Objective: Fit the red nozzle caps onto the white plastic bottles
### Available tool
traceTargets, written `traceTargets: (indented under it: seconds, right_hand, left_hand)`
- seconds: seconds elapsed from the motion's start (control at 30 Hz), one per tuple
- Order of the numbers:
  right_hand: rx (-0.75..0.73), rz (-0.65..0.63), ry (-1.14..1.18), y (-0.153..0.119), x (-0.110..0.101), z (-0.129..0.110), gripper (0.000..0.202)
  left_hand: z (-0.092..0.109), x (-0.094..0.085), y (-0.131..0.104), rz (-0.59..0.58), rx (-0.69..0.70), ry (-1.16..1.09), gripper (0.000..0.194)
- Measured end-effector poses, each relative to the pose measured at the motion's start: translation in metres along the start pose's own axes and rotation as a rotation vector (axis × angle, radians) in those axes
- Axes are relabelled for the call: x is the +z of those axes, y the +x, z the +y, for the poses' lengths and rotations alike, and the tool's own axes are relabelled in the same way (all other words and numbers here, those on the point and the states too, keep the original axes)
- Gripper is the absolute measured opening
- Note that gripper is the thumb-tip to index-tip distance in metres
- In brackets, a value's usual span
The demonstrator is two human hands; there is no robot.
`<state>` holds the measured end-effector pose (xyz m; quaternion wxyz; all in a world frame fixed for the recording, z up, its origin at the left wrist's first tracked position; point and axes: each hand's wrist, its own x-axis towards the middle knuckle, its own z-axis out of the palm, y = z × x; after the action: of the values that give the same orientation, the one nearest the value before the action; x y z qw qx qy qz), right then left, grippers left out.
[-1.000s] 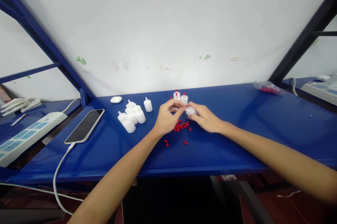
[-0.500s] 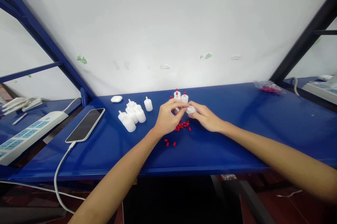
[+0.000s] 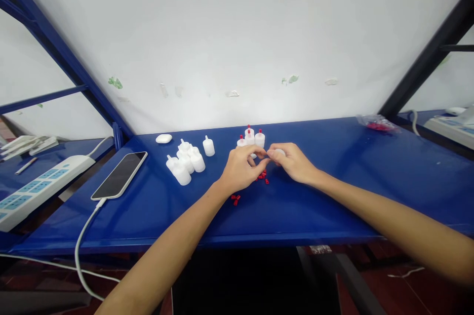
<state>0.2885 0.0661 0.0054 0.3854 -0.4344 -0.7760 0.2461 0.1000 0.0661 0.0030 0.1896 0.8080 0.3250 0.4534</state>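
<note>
My right hand (image 3: 293, 163) is closed around a small white dropper bottle (image 3: 280, 151), most of it hidden by the fingers. My left hand (image 3: 242, 169) meets it at the fingertips, thumb and forefinger curled toward the bottle's nozzle end; whatever they pinch is too small to make out. Beneath the left fingers lies a pile of small red caps (image 3: 262, 175), partly covered. Closer to the front edge are a few loose red caps (image 3: 235, 200). Behind my hands stand several white bottles with red tips (image 3: 259, 139).
To the left, several uncapped white bottles (image 3: 188, 159) stand clustered, with a single bottle (image 3: 209, 146) beside them. A white case (image 3: 163, 138), a charging phone (image 3: 120, 175) and a power strip (image 3: 44, 189) are further left. A plastic bag of red pieces (image 3: 378, 123) lies at the back right.
Both hands have shifted slightly right, and the bottle has turned further into my right hand. One loose red cap near the front has moved left toward the other two.
</note>
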Motion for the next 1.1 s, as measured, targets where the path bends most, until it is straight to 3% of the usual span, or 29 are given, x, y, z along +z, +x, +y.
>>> traceTargets:
  seconds: [0.2, 0.43, 0.6, 0.8, 0.9, 1.0, 1.1]
  right_hand:
    - [0.027, -0.005, -0.112, -0.005, 0.0, -0.006, 0.047]
    - [0.0, -0.037, -0.088, -0.005, 0.002, -0.006, 0.047]
    - [-0.03, -0.09, -0.069, -0.002, 0.001, -0.001, 0.049]
    - [-0.034, -0.068, -0.113, -0.001, 0.004, 0.0, 0.049]
    - [-0.022, -0.036, -0.112, 0.001, 0.004, 0.002, 0.046]
    - [-0.001, 0.018, -0.141, 0.004, 0.001, 0.005, 0.041]
    - [0.0, 0.05, -0.166, 0.005, 0.0, 0.008, 0.036]
  left_hand:
    - [0.0, 0.0, -0.003, -0.076, -0.012, -0.081, 0.011]
    - [-0.001, 0.001, -0.003, -0.17, 0.002, -0.164, 0.013]
    - [-0.006, 0.0, -0.001, -0.092, -0.026, -0.119, 0.013]
    - [-0.01, 0.001, 0.002, -0.129, -0.024, -0.089, 0.015]
    - [-0.016, -0.003, 0.006, -0.033, -0.094, -0.059, 0.014]
    - [-0.027, -0.011, 0.012, 0.053, -0.175, 0.087, 0.017]
    - [-0.036, -0.018, 0.015, 0.015, -0.194, 0.266, 0.017]
